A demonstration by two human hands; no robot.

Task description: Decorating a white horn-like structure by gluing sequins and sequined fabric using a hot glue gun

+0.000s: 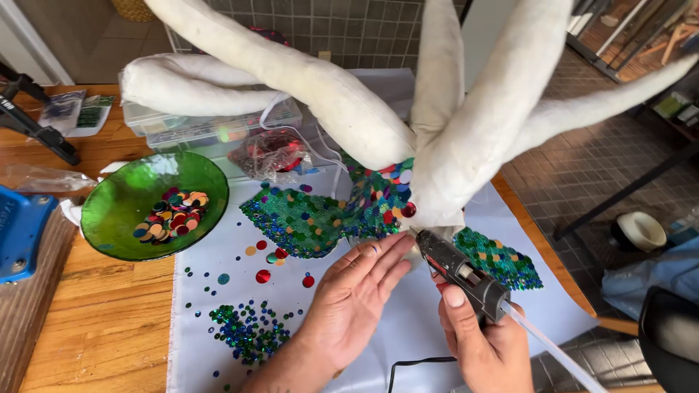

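A large white stuffed fabric figure [466,124] stands on the cloth-covered surface [218,291], its lower part sequined green, upper limbs bare. Green bowl [153,204] holds loose sequins. Left hand [360,280] lies open and flat beside it; right hand [484,342] grips a glue gun [459,273].

A single head-worn camera looks steeply down and forward over the wooden bench [109,320], close enough that the person's hands, the left hand [357,287] and right hand [484,342], fill the lower middle of the frame. White stuffed fabric limbs [328,94] rise toward the lens at top. The green glass bowl [124,196] sits left, tiled floor [582,175] falls away right. No second view shares the scene.
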